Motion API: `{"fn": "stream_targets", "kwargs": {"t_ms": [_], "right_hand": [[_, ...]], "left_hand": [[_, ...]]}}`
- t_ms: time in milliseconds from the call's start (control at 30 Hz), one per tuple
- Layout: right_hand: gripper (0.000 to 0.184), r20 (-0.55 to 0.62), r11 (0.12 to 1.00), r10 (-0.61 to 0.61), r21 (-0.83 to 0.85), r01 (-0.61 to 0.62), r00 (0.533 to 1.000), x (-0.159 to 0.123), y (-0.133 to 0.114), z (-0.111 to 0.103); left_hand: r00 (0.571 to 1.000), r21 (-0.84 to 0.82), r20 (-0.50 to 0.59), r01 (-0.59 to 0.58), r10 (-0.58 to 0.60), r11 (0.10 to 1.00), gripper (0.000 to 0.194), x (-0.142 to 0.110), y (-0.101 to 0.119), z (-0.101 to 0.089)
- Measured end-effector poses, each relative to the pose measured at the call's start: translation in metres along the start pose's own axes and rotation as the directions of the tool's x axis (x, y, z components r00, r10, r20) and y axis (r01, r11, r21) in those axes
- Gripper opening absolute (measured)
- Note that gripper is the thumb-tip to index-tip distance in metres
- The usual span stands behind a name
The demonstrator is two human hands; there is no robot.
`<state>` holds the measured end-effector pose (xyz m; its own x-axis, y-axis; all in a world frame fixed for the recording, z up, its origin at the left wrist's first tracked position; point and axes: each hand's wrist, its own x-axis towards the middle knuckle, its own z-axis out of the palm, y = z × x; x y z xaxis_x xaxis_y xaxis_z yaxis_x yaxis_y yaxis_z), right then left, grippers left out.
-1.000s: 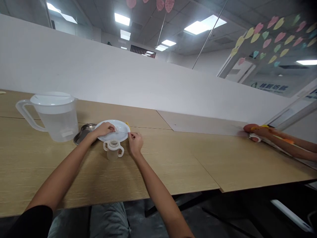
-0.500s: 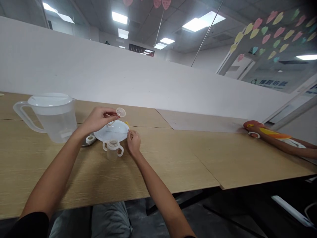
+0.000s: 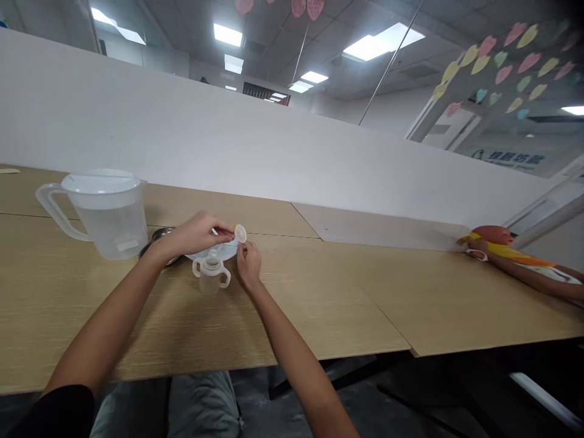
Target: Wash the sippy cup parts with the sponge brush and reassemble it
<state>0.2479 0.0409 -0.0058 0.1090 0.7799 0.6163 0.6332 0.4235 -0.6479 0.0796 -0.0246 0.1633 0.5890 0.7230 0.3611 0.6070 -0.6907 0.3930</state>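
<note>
My left hand [image 3: 205,234] is closed in a pinch on a small translucent round cap-like piece [image 3: 240,233], held up over the white plate [image 3: 230,252]. Just below it, my right hand [image 3: 249,263] is pinched close to that piece. A thin wire-like stick sits in its fingertips, mostly hidden now. Directly in front of the plate stands a clear two-handled baby cup [image 3: 210,282], upright with its top off. My left wrist and forearm partly cover a shiny metal dish [image 3: 160,233].
A large clear lidded pitcher [image 3: 114,222] with liquid stands at the left. The white partition [image 3: 274,158] runs behind the wooden table [image 3: 319,304]. Far right, another person's arms [image 3: 524,277] reach to a doll [image 3: 495,235] in yellow clothing.
My left hand lifted the round piece off the plate, then brought it right and down to my right hand. My right hand stayed almost in place. The other person's doll shifted slightly.
</note>
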Motion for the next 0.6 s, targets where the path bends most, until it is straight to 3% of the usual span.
{"fn": "stream_targets", "kwargs": {"t_ms": [233,433,600], "right_hand": [[0.028,0.007,1.0,0.005,0.015,-0.005,1.0,0.0,0.001,0.001],[0.031,0.0,1.0,-0.004,0.018,0.004,1.0,-0.001,-0.001,0.0],[0.033,0.019,0.999,0.002,0.045,-0.002,1.0,-0.001,-0.002,-0.003]], "left_hand": [[0.985,-0.03,0.169,0.039,-0.033,0.999,0.027,0.002,-0.002,-0.002],[0.923,0.112,0.353,0.118,-0.15,0.987,0.018,0.003,-0.021,0.011],[0.916,0.104,0.369,0.127,-0.157,0.986,0.019,0.005,-0.035,0.015]]}}
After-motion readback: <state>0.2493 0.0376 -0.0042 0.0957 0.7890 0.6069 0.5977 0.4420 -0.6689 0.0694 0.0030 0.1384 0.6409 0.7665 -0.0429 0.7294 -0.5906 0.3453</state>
